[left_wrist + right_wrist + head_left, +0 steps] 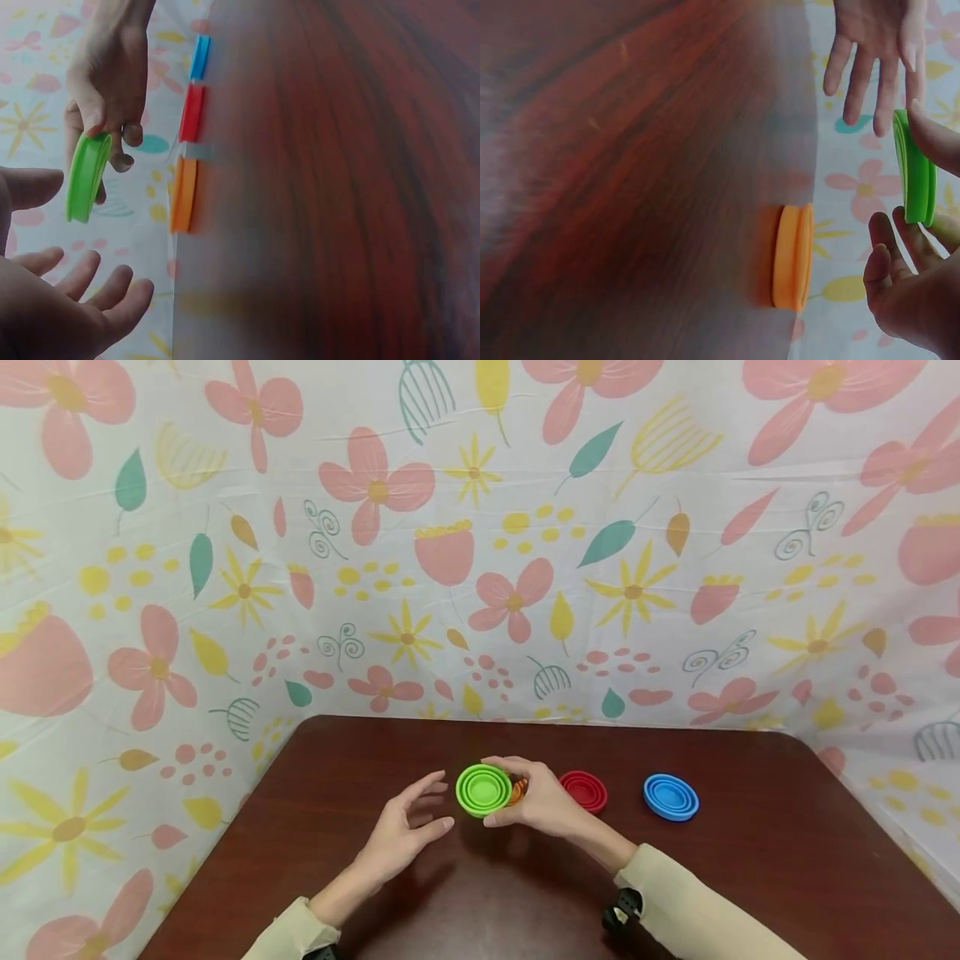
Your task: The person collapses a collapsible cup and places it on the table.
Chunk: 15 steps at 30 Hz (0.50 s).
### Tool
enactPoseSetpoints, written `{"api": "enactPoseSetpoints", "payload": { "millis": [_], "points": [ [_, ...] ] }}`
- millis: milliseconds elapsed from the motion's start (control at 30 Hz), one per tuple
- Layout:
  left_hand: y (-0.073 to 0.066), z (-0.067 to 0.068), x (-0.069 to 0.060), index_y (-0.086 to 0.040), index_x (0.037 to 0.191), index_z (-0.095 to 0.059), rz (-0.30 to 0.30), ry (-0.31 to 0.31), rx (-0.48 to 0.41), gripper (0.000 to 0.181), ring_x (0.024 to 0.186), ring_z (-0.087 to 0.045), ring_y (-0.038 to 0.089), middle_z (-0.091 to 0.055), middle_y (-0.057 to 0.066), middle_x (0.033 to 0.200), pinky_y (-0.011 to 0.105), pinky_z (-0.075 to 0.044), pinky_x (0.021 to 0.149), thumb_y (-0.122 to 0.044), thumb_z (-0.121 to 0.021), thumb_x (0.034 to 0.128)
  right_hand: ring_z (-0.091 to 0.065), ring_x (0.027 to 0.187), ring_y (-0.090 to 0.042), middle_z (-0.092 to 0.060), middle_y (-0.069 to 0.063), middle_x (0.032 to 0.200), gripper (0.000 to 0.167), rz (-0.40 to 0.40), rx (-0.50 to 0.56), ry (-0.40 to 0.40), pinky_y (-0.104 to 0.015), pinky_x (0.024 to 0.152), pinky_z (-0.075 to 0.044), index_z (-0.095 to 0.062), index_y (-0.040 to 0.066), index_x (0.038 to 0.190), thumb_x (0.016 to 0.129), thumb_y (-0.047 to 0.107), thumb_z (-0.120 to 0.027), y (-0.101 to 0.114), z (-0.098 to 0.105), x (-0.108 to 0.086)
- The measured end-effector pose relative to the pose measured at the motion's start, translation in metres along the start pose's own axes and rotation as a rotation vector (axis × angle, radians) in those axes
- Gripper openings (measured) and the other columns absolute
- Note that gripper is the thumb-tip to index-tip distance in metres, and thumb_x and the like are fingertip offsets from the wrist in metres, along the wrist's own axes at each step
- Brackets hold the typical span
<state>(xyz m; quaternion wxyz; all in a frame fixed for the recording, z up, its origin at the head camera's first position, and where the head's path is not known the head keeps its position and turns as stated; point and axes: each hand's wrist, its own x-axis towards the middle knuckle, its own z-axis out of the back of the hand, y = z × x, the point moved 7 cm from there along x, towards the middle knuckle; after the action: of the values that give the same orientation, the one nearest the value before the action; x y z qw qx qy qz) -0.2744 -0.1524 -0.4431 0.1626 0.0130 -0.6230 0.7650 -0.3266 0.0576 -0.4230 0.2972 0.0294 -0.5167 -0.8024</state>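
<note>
A green collapsible cup [483, 790], folded flat into concentric rings, is held up above the table. My right hand [536, 793] pinches it by the rim between thumb and fingers. To its left, my left hand [408, 827] has its fingers spread, a small gap from the green cup in the head view. Behind the right hand, an orange cup [791, 256] of the same flat form is mostly hidden in the head view. Farther right on the table lie a red folded cup [585, 791] and a blue folded cup [671, 797].
The dark brown wooden table [337, 760] has rounded far corners. A white cloth [465, 610] printed with flowers and leaves hangs behind it and at both sides. Both forearms wear pale sleeves [697, 902], with dark straps at the wrists.
</note>
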Motion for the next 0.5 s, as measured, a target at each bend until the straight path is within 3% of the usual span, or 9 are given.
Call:
{"api": "enactPoseSetpoints", "payload": {
  "millis": [300,500],
  "points": [
    [0.005,0.013,0.0,-0.009,0.156,-0.05,0.028,-0.024,0.047,0.068,0.131,-0.055,0.046,-0.054,0.024,0.146,0.062,-0.045,0.11,-0.008,-0.079,0.0946,-0.057,0.128,-0.027,-0.065,-0.006,0.141,0.077,-0.024,-0.029,0.037,-0.061,0.109,-0.043,-0.065,0.009,0.143,0.074,0.02,-0.096,-0.01,-0.014,0.022],
    [0.011,0.026,0.0,-0.01,0.156,-0.05,0.025,-0.053,0.081,0.068,0.131,-0.055,0.046,-0.055,0.023,0.146,0.061,-0.045,0.11,-0.008,-0.078,0.095,-0.061,0.125,-0.024,-0.067,-0.006,0.138,0.077,-0.008,-0.088,0.061,-0.051,0.106,-0.048,-0.065,0.006,0.142,0.073,0.017,-0.097,-0.012,-0.028,0.036]
  ]
}}
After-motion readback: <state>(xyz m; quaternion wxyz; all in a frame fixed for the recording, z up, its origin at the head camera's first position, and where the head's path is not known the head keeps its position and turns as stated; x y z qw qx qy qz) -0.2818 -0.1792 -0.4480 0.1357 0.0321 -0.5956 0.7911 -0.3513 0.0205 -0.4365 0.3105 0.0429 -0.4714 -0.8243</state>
